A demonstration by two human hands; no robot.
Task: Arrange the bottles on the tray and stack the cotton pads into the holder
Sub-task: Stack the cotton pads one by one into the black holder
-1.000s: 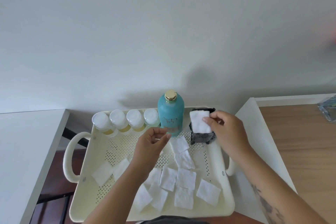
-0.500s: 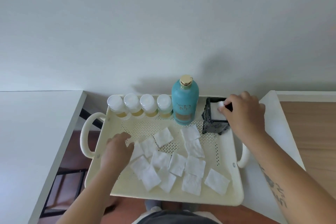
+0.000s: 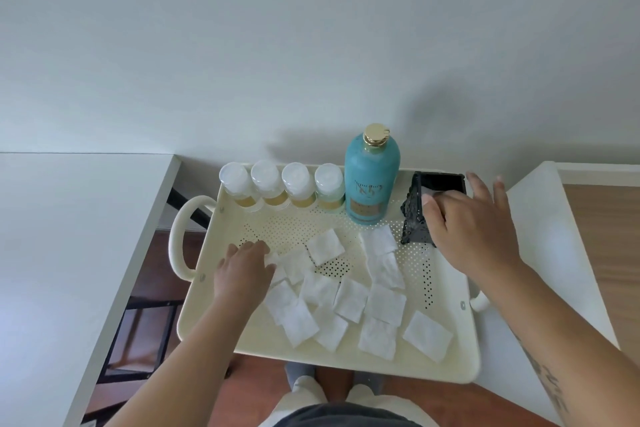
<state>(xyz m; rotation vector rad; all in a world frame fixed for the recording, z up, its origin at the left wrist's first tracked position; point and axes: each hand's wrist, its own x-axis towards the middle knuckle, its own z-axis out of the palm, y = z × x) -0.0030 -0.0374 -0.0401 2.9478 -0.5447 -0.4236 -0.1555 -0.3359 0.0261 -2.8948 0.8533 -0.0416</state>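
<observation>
Loose pads (image 3: 349,300) lie scattered over the near half of the tray (image 3: 204,305), several overlapping. About thirteen can be counted, though the overlaps leave the figure uncertain. A further pad shows white in the mouth of the holder (image 3: 414,218), which stands at the far right of the tray; how many lie beneath it is hidden. Judged by appearance, the pads are light, soft and limp. They should be lifted by an edge or corner with a fingertip pinch, one at a time, since overlapping pieces are likely to cling and come up together. Bottles number five: four small bottles (image 3: 298,187) in a row along the far edge and one tall teal bottle (image 3: 370,184) just right of them, all upright. The left hand (image 3: 242,270) rests on the leftmost pad with fingers bent down over it — whether a pinch has closed cannot be told. The right hand (image 3: 474,225) sits at the holder with fingers spread and straight and the thumb at the holder's mouth — it grips nothing.
</observation>
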